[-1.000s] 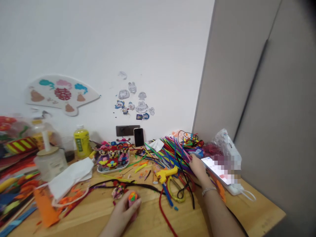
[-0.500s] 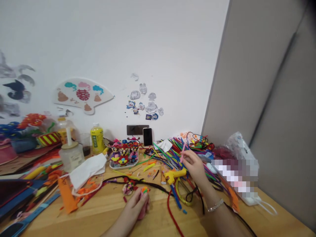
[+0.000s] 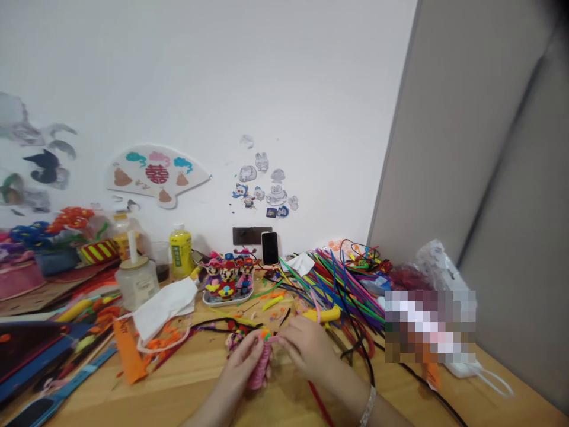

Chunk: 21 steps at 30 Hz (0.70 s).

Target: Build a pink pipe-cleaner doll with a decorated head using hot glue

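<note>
My left hand (image 3: 247, 359) is closed around a pink coiled pipe-cleaner piece (image 3: 259, 375), which stands tilted with orange and green bits on its top. Close beside it, my right hand (image 3: 309, 345) pinches a thin pink pipe cleaner (image 3: 315, 301). One end of this strand reaches the top of the coiled piece; the rest rises behind my fingers. A yellow glue gun (image 3: 329, 314) lies just beyond my right hand, partly hidden by it. Left of my left hand sits a small colourful figure (image 3: 235, 339), half covered.
Several finished figures stand in a white tray (image 3: 229, 300). Many coloured pipe cleaners (image 3: 342, 284) spread at the back right. A phone (image 3: 269, 248) leans against the wall. At left are a yellow-labelled bottle (image 3: 180, 252), a glass jar (image 3: 137, 284) and a white face mask (image 3: 164, 308).
My right hand has come down and left from above the glue gun, bringing the pink pipe cleaner to the coiled piece. My left hand keeps its hold. The view has shifted slightly left.
</note>
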Motion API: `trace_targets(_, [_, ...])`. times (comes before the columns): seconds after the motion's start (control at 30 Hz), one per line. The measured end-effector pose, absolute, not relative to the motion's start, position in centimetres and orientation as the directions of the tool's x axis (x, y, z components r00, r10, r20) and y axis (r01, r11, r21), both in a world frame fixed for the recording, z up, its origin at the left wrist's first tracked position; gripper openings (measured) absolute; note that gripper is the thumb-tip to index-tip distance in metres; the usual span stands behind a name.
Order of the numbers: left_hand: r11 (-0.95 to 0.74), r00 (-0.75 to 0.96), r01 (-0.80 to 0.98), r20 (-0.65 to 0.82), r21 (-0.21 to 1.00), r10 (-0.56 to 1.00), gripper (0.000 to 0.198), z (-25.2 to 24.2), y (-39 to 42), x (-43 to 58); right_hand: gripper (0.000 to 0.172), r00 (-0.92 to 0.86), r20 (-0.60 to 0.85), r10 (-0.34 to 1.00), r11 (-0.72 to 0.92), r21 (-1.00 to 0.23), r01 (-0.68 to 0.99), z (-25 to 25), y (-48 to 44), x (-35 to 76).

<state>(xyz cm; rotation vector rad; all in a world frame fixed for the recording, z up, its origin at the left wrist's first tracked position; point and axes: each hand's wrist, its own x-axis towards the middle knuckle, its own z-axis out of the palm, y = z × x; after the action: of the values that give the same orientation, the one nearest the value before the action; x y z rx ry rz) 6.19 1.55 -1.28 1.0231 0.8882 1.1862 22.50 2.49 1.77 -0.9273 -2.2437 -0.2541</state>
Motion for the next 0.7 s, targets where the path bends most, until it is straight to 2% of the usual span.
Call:
trace_targets(0.07, [0.027, 0.150, -0.227, 0.008, 0.973, 0.989, 0.047, -1.6, 1.8, 6.2, 0.024, -0.513, 0.655, 0.554, 0.716, -0.062, 0.695, 1.6, 2.3, 22.3])
trace_targets(0.27, [-0.070, 0.074, -0.180, 0.084, 0.981, 0.994, 0.044, -1.4, 1.8, 5.8, 0.027, -0.477, 0.690, 0.544, 0.675, -0.023, 0.737, 1.4, 1.9, 21.8])
trace_targets(0.4, [-0.094, 0.007, -0.113, 0.096, 0.989, 0.995, 0.042, -0.8, 1.5, 5.6, 0.027, -0.442, 0.707, 0.552, 0.663, -0.051, 0.747, 1.3, 1.7, 21.5])
trace_targets(0.57, [-0.170, 0.020, -0.078, 0.172, 0.982, 0.985, 0.032, -0.5, 1.3, 5.9, 0.026, -0.420, 0.702, 0.575, 0.657, -0.090, 0.748, 1.2, 1.4, 21.2])
trace_targets(0.7, [-0.185, 0.082, -0.046, 0.189, 0.982, 0.979, 0.032, -0.8, 1.5, 6.0, 0.024, -0.432, 0.670, 0.604, 0.656, -0.108, 0.747, 0.9, 1.6, 21.1])
